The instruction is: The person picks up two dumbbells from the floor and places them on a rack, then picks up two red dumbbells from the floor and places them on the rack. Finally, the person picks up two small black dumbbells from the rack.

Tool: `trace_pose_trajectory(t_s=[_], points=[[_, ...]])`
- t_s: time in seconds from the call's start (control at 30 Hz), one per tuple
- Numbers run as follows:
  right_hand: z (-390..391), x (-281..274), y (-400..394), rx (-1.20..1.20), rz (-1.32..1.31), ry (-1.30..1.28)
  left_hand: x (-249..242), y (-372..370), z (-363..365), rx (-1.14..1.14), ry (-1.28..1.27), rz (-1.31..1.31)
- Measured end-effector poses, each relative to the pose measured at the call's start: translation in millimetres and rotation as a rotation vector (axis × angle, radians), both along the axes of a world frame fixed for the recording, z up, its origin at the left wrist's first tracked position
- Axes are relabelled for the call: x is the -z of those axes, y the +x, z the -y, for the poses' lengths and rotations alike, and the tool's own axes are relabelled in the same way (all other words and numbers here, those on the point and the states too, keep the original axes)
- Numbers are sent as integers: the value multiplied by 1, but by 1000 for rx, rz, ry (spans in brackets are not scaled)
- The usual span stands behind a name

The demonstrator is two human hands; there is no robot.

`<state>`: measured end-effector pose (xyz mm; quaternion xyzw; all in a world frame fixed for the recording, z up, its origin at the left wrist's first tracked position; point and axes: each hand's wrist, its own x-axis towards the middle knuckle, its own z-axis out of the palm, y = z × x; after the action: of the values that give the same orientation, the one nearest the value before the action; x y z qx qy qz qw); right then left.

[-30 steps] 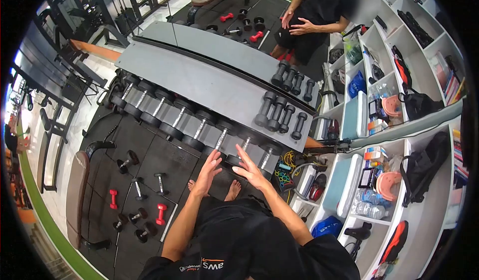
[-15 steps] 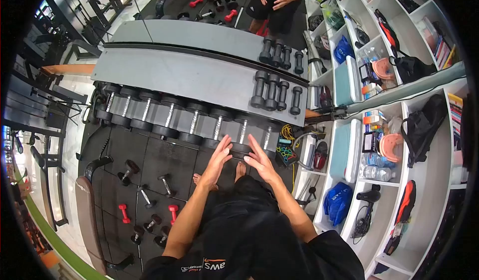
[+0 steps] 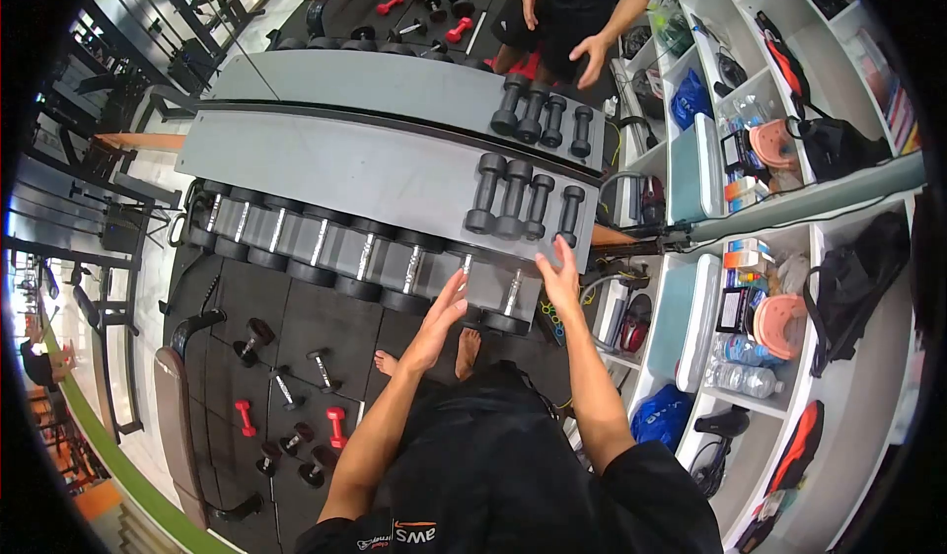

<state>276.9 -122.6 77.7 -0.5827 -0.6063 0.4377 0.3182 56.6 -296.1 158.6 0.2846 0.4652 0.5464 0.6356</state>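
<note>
Both hands have gone up and apart since half a second ago, when they sat close together at one dumbbell on the lower row. Head view, only view: left hand (image 3: 437,319) open, fingers spread and loosely curved, holding nothing, fingertips at or just short of the near end of the rightmost dumbbell (image 3: 490,297) on the lower row of the rack (image 3: 335,164); contact not clear. Right hand (image 3: 560,276) open and flat, fingers together, raised to the right front corner of the rack's grey shelf, touching its edge, holding nothing. That dumbbell sits at the right end of the lower row, between the two hands, below the shelf corner. Four small black dumbbells (image 3: 523,197) stand in a group on the grey shelf just above the right hand, not touched. Rest of lower row is a line of big chrome-handled dumbbells (image 3: 316,243) running left along the rack. Red dumbbells (image 3: 286,421) and small black ones lie on the dark floor mat left of the rack's front. White shelving (image 3: 789,219) with bags and bottles stands right of the rack. Another person's hands (image 3: 562,21) show beyond the rack's far side, empty.
</note>
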Motion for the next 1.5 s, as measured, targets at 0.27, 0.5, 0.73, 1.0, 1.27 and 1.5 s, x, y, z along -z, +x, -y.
trace_pose_trajectory(t_s=[0.27,0.5,0.73,1.0,1.27,1.5], points=[[-107,32,10,76,564,9,4,20,-28,-77,-53,-14],[-146,63,18,58,580,-150,-2,33,-43,-109,-73,-31],[-154,66,29,50,520,-141,2,35,-44,-133,-61,-21],[-149,62,8,12,405,-130,-3,37,-34,-188,-71,26],[-152,75,7,14,398,-162,3,36,-19,-231,-62,40],[-142,66,8,19,418,-120,2,33,-7,-242,-67,36]])
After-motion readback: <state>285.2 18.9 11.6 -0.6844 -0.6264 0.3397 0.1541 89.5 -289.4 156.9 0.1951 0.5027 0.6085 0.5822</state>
